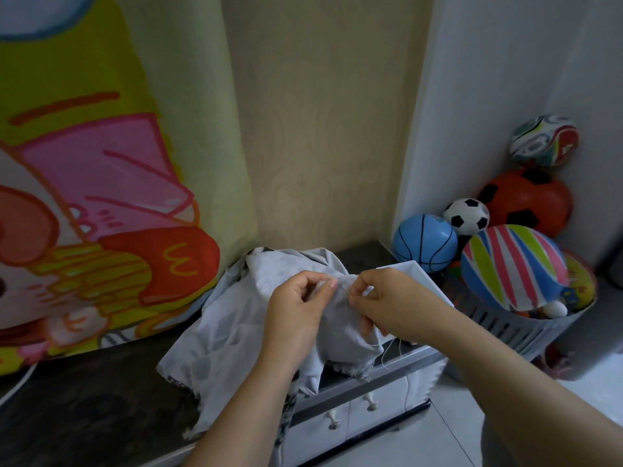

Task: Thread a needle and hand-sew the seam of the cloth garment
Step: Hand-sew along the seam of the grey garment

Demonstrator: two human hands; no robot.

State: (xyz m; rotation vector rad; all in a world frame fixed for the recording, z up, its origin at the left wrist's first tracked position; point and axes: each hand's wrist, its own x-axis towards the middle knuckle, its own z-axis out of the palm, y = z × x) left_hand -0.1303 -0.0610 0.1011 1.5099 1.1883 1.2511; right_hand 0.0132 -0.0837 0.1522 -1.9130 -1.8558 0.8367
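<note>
My left hand (296, 298) pinches the pale garment (236, 318). My right hand (381, 298) pinches the needle (344, 290), tip buried in folds. The thread (392, 350) is barely visible.

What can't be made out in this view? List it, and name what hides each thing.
Head view only:
- Needle: a thin sliver pinched by the right hand; its eye is too small to see.
- Thread: a faint strand below the right hand; that hand hides its run to the needle.
- Seam: covered by the left hand gripping the garment, and by folds.
- Garment's lower edge: partly behind the left forearm.
</note>
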